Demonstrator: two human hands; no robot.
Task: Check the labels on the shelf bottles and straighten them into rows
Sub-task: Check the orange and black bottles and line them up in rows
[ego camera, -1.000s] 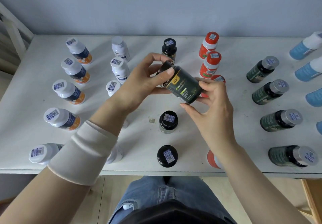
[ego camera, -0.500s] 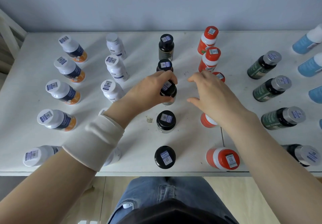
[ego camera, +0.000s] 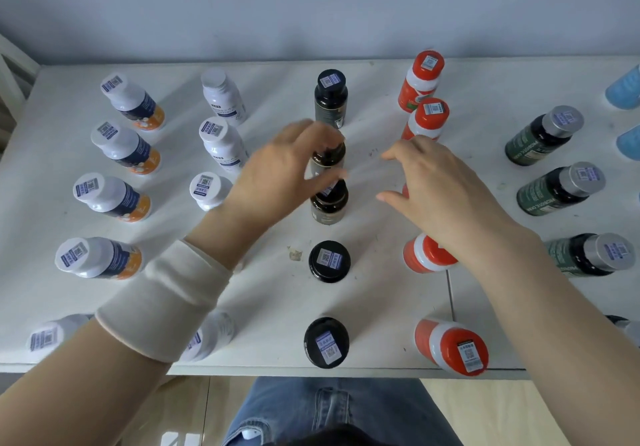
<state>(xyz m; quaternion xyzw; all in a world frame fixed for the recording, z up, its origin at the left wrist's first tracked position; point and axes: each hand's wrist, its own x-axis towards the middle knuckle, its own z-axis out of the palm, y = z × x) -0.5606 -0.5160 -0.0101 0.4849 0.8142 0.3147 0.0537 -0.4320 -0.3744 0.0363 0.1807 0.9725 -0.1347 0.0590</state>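
Five black bottles [ego camera: 329, 260], left hand [ego camera: 277, 171], right hand [ego camera: 440, 185]

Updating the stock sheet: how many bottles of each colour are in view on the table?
Navy-and-orange bottles: 5
White bottles: 4
Black bottles: 5
Red bottles: 4
Green bottles: 4
Blue bottles: 2
Total: 24; more may be hidden or cut off at the edge.

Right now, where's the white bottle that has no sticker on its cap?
The plain-capped white bottle stands at the back of the second row from the left in the head view, behind a stickered white bottle, left of the rearmost black bottle.
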